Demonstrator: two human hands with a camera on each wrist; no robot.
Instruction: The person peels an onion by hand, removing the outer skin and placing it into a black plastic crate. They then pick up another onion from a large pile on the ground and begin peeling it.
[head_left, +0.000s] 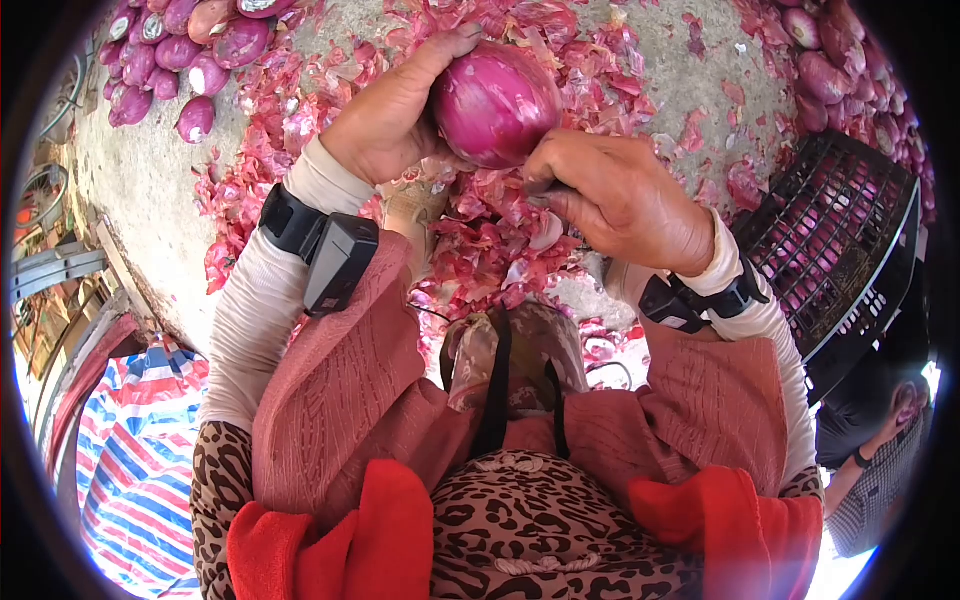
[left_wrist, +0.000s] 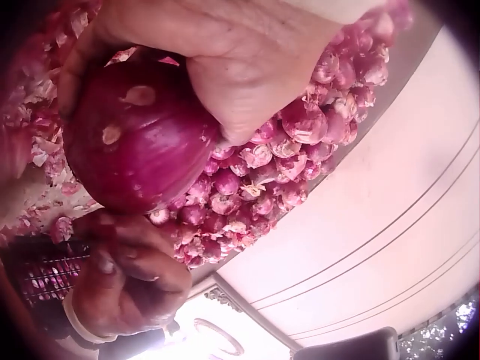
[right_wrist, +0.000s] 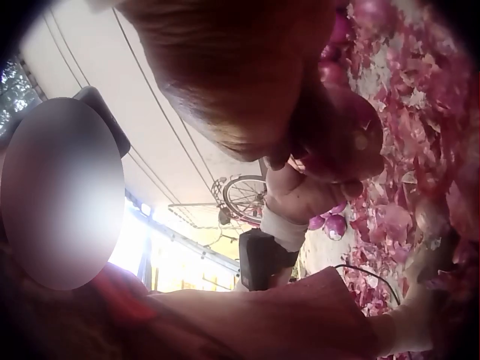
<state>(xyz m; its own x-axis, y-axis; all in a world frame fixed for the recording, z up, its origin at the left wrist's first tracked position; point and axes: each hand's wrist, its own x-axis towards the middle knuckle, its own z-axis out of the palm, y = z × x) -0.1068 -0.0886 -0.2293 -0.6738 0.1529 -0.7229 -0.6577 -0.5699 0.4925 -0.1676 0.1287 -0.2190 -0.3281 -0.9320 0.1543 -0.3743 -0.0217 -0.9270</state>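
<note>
A large, shiny purple onion [head_left: 497, 104] is gripped in the left hand [head_left: 385, 115], thumb and fingers spread round its side. In the left wrist view the onion [left_wrist: 139, 142] shows two pale brown spots, with the left hand [left_wrist: 232, 60] over it. The right hand [head_left: 625, 200] is at the onion's lower right, fingers curled and thumb bent in; no object shows in it. From the left wrist, the right hand [left_wrist: 127, 281] appears just under the onion. The right wrist view has the right hand [right_wrist: 225, 67] dark in front, partly hiding the onion [right_wrist: 356, 135].
Loose onion skins [head_left: 510, 235] cover the concrete floor [head_left: 150, 190] between the legs. Onions are piled at upper left [head_left: 175, 50] and upper right [head_left: 835, 70]. A black crate [head_left: 860, 195] stands at the right. A striped sheet [head_left: 140, 450] lies lower left; another person's arm [head_left: 875, 440] shows lower right.
</note>
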